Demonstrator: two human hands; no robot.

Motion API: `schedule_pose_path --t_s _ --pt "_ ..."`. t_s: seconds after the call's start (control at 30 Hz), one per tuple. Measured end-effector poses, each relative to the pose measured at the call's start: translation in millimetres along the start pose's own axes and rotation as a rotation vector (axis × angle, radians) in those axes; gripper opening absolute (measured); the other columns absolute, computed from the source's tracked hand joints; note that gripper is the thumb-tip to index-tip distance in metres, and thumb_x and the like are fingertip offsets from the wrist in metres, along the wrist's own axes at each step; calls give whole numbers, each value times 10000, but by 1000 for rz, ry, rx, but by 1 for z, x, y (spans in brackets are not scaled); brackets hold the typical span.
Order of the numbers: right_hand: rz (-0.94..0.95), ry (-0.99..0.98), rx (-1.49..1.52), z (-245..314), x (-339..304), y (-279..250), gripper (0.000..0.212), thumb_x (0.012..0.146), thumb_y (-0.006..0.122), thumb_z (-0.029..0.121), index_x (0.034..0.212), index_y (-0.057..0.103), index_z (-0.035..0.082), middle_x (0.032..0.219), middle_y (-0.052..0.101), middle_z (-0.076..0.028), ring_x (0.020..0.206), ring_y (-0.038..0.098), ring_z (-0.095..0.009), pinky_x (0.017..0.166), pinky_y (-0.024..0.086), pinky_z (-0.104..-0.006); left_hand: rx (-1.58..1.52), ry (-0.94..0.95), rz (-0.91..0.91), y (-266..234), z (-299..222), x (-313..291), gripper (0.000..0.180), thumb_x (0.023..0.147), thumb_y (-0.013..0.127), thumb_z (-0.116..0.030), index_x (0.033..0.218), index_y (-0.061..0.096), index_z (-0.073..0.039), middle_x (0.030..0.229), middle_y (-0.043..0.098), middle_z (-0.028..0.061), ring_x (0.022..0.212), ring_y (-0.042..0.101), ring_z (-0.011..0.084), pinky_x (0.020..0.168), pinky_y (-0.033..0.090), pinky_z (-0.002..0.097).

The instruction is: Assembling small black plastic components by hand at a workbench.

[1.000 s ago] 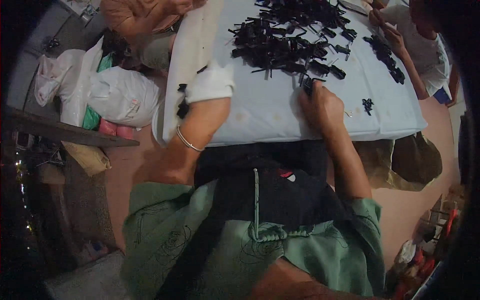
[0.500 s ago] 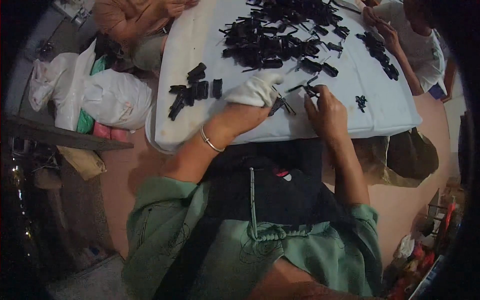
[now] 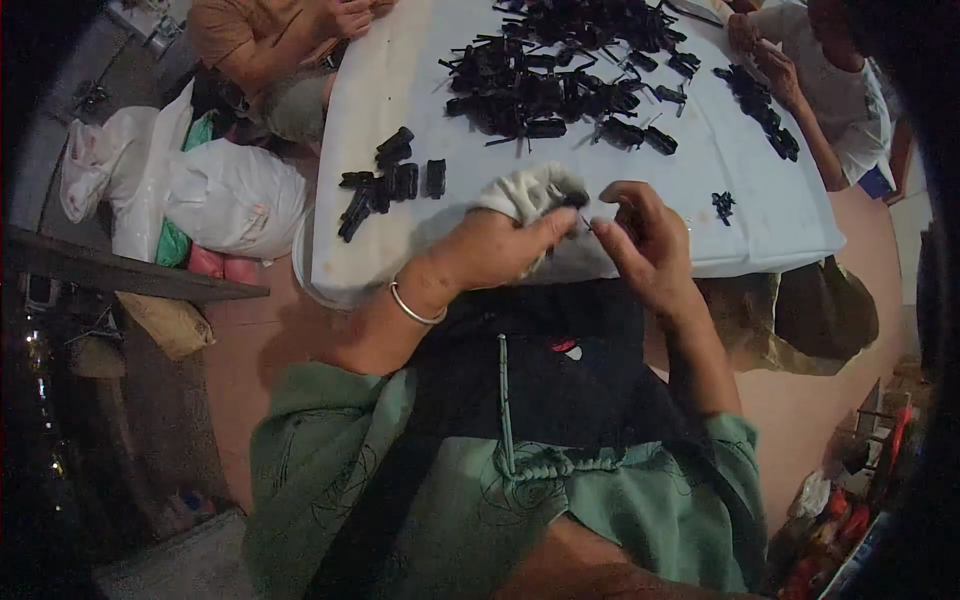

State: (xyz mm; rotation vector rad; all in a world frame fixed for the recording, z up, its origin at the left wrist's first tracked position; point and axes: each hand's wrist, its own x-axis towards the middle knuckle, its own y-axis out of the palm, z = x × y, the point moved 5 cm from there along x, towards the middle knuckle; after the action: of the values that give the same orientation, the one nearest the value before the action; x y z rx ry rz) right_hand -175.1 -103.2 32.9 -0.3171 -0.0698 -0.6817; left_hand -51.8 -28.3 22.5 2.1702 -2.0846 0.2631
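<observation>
At the table's near edge my left hand [image 3: 505,240], its fingers covered by a whitish glove [image 3: 525,190], is closed around a small black plastic part [image 3: 572,200], mostly hidden by the glove and thumb. My right hand [image 3: 655,245] is close on the right, thumb and index finger bent but apart, with nothing clearly between them. A thin dark piece sticks out of the part toward the right thumb. To the left lie several black plastic parts [image 3: 380,185] in a loose group. Small black bits [image 3: 722,208] sit to the right.
A large heap of black parts [image 3: 560,90] covers the far middle of the white table [image 3: 460,120]. Another row of parts [image 3: 757,110] lies at right. One person [image 3: 285,50] is at far left, another [image 3: 820,100] at far right. White bags [image 3: 235,195] stand left.
My left hand has turned and shifted slightly right, thumb now on the black part. My right hand's fingers have parted from the black piece they held and moved down a little.
</observation>
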Motion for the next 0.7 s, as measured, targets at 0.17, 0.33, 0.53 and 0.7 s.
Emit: schedule_pose_path --t_s 0.17,0.33,0.53,0.7 --pt "-30 -735 -456 28 -10 22 179 706 657 78 813 527 17 584 479 -53 484 461 -114 440 360 -243 -58 -109 -277 2 7 -3 247 847 534 -74 1084 489 -24 892 578 21 780 548 79 635 473 209" --pt "-269 -194 -262 -2 5 8 144 827 581 127 751 518 22 604 454 2 525 381 -57 460 331 -221 -48 -31 -212 -1 14 -7 226 815 559 -68 1030 515 -13 818 568 15 711 528 67 606 464 203" --pt "90 60 -51 -9 -2 20 260 903 462 226 752 499 17 617 387 49 596 343 -36 512 311 -203 100 -25 -322 1 6 -13 208 780 568 -73 973 534 -3 748 557 25 621 506 79 553 450 245" --pt "131 20 -133 -18 1 23 299 913 437 261 770 510 9 605 416 18 582 358 -61 511 331 -230 308 39 -358 1 4 -16 197 775 554 -76 956 537 -2 697 553 68 577 528 142 539 442 291"
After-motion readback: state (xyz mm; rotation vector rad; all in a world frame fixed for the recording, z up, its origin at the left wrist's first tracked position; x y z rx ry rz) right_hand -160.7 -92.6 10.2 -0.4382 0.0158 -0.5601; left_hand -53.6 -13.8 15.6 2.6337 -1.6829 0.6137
